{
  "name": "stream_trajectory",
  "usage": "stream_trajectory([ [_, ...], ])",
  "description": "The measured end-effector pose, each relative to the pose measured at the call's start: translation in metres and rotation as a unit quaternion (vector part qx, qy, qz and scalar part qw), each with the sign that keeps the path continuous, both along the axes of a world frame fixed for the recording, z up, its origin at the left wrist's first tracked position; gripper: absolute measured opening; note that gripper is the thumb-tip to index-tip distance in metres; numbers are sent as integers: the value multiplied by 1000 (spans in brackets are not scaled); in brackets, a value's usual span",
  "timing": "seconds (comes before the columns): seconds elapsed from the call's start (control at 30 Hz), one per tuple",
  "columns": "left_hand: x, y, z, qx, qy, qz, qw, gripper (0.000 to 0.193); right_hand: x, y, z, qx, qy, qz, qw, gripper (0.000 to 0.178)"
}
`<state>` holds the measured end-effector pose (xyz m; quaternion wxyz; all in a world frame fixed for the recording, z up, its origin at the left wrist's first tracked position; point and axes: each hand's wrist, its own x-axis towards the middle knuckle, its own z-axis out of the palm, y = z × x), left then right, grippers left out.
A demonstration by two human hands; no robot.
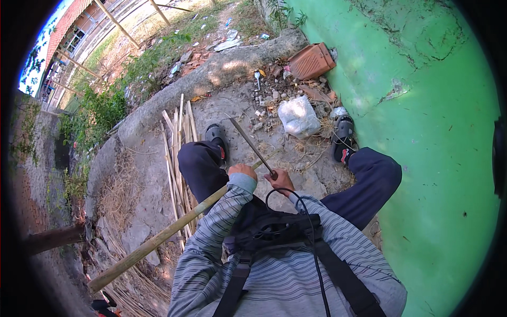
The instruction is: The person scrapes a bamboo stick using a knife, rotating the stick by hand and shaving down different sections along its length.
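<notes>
My left hand (243,171) is closed around a long pale bamboo pole (158,238). The pole slants from the lower left, past my left forearm, to a thinner end between my knees. In my right hand (280,181) is the dark handle of a long knife (251,141). Its narrow blade points away and to the left, crossing close to the pole's far end; whether they touch I cannot tell. A bundle of long split bamboo strips (175,168) lies on the ground beside my left leg.
A green wall (438,132) rises along the right. Ahead are a whitish block (299,116), an orange-brown clay piece (311,61), a white plastic spoon (257,80) and small stones. A low concrete kerb (211,74) curves behind them. Dry fibres (121,193) litter the left ground.
</notes>
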<state>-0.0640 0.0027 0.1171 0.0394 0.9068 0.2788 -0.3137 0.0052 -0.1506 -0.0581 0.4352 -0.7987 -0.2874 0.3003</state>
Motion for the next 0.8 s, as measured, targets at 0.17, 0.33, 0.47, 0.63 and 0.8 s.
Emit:
stream_trajectory([
  [0.17,-6,-4,-9,12,-6,1,1000,27,-7,4,26,16,33,57,998,31],
  [0.33,0,-12,-5,24,4,-9,1000,26,6,-10,-17,-7,39,8,999,33],
  [0.47,-5,-13,-10,29,2,-4,1000,24,5,-11,-22,-40,12,18,999,34],
  [0.63,-4,-22,-12,43,-5,-13,999,23,6,-9,-23,-11,60,22,998,36],
  [0.8,-11,-23,-25,46,-41,-9,998,21,10,-15,-29,-33,39,1,999,37],
])
